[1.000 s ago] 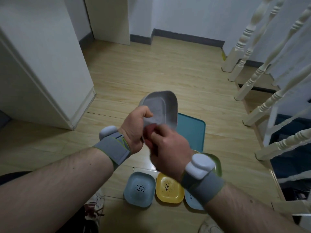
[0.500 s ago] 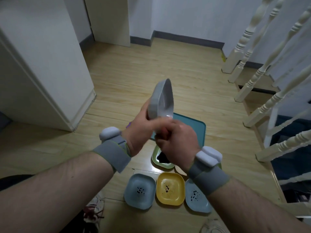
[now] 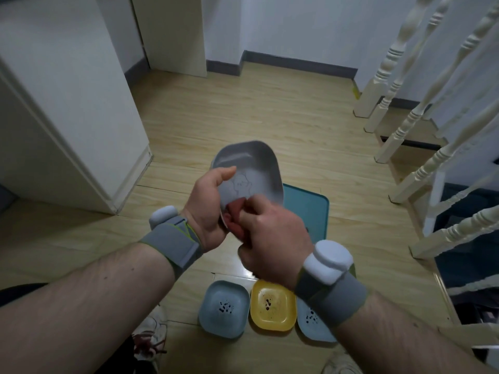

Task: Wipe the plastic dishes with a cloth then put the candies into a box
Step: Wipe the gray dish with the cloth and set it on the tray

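Observation:
My left hand (image 3: 206, 209) holds a grey plastic dish (image 3: 251, 171) up in the air, its inside turned toward me. My right hand (image 3: 272, 236) is closed on a red cloth (image 3: 237, 214) pressed against the lower inside of that dish. On the floor below lie a blue dish (image 3: 224, 309), a yellow dish (image 3: 272, 306) and another blue dish (image 3: 313, 325), each with dark specks inside. My right wrist hides part of the last one.
A teal tray (image 3: 310, 214) lies on the wooden floor behind the hands. White stair balusters (image 3: 405, 125) stand to the right, a white cabinet (image 3: 67, 117) to the left. A shoe (image 3: 148, 338) shows at the bottom left.
The grey dish has turned from edge-on to facing me. My right hand with the cloth has moved onto its lower inside. A green dish seen on the floor earlier is now hidden.

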Tool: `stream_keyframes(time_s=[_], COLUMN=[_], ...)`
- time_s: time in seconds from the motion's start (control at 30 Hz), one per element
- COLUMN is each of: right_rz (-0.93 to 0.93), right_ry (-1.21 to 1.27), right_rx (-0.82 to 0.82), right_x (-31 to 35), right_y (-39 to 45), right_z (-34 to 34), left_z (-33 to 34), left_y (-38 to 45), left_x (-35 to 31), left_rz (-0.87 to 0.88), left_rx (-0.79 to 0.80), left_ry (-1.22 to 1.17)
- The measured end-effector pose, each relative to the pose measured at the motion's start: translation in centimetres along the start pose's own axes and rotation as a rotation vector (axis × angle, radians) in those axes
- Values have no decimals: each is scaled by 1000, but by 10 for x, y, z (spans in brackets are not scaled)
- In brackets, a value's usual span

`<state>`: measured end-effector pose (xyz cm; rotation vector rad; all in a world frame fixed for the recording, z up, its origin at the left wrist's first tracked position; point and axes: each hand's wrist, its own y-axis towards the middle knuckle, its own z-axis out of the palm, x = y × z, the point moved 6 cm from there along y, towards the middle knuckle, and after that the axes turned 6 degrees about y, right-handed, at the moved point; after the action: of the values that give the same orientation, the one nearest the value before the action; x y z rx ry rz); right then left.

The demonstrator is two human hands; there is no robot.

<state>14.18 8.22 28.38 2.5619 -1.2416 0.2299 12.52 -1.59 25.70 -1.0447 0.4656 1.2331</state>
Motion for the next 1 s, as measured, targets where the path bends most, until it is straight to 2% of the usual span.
stream_keyframes(time_s=[0.07, 0.27, 0.43, 0.5, 0.57, 0.7, 0.83, 1.0], right_rz=[3, 340, 488, 442, 321, 134, 140, 340], right_ry=[27, -51, 231, 315, 323, 234, 84, -4], right_rx=[56, 159, 87, 10, 11, 194, 307, 231], right_x=[7, -44, -53, -47, -30, 6, 6, -27], right_y=[-4, 3, 12, 18, 22, 15, 6, 7], right_z=[0, -1, -2, -11, -17, -14, -16, -32], left_z=[-3, -3, 7, 11, 13, 5, -5, -1], left_y=[2, 2, 3, 1, 0, 2, 4, 2], left_x=[3, 10, 16, 21, 21, 11, 6, 4], left_rz=[-34, -74, -71, -104, -123, -88, -84, -86], left_rx=[-3, 74, 97, 137, 141, 103, 69, 86], left_ry=[-9, 88, 166, 169, 138, 46, 26, 39])
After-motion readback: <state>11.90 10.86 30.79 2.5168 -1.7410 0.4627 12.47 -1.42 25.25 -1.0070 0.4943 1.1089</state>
